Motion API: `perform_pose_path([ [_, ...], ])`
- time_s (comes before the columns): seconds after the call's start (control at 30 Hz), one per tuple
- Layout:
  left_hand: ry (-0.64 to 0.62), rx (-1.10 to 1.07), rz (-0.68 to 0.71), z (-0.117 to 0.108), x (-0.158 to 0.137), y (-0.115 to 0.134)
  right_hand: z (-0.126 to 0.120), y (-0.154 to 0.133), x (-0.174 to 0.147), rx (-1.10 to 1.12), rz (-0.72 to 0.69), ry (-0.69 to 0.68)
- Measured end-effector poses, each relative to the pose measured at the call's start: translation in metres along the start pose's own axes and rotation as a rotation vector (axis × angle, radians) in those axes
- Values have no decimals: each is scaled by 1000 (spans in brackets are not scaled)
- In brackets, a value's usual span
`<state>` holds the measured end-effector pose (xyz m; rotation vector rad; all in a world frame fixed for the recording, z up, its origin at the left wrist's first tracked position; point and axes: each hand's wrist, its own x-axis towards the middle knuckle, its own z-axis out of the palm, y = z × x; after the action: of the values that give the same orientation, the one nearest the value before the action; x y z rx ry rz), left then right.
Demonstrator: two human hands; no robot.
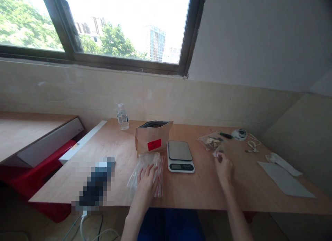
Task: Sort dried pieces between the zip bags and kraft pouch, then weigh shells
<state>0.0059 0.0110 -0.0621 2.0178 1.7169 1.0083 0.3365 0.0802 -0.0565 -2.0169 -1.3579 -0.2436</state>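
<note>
Head view is showing the scale (181,156) lying near the middle of the table (199,192), its display facing the person. Just left of the scale, the left hand (147,178) is resting palm down on a stack of clear bags (150,159) with red edges; its fingers are spreading a little and are not gripping anything visible. To the right of the scale, the right hand (223,165) is pinching a small bit of clear plastic (216,153) with a pinkish edge between thumb and fingers; whether that bit is belonging to the pouch (211,140) just beyond it, I cannot tell. This pouch is lying right of the scale and holding small brownish pieces. Beside the scale's far left corner, a paper bag (147,135) is standing upright with its mouth gaping, and a red label (154,144) is showing on its front. Farther off behind the scale to the left, a bottle (122,118) is standing. Well right of the scale and beyond the pouch, a screwdriver (226,135) is pointing toward a white domed device (239,134), with a white cable (252,146) lying near it. Farther right of the scale, a pale sheet (286,180) is lying flat. Well left of the scale, a dark object (95,185) is showing only as blurred blocks.
</note>
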Motion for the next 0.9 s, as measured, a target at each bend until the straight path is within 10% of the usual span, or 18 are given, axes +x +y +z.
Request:
perform_pose_path([
  [0.23,-72,-833,-45,-20,-6,81,-79,-102,-66,618,-164,-270],
  [0.47,-116,-1389,-267,-24,-4,84,-113,-150,-93,880,-383,-546],
  [0.67,-59,-1473,-577,-18,-1,77,-113,-160,-102,831,-471,-730],
  [0.9,40,-1495,-560,-9,-4,78,-118,-156,-103,769,-463,-720],
])
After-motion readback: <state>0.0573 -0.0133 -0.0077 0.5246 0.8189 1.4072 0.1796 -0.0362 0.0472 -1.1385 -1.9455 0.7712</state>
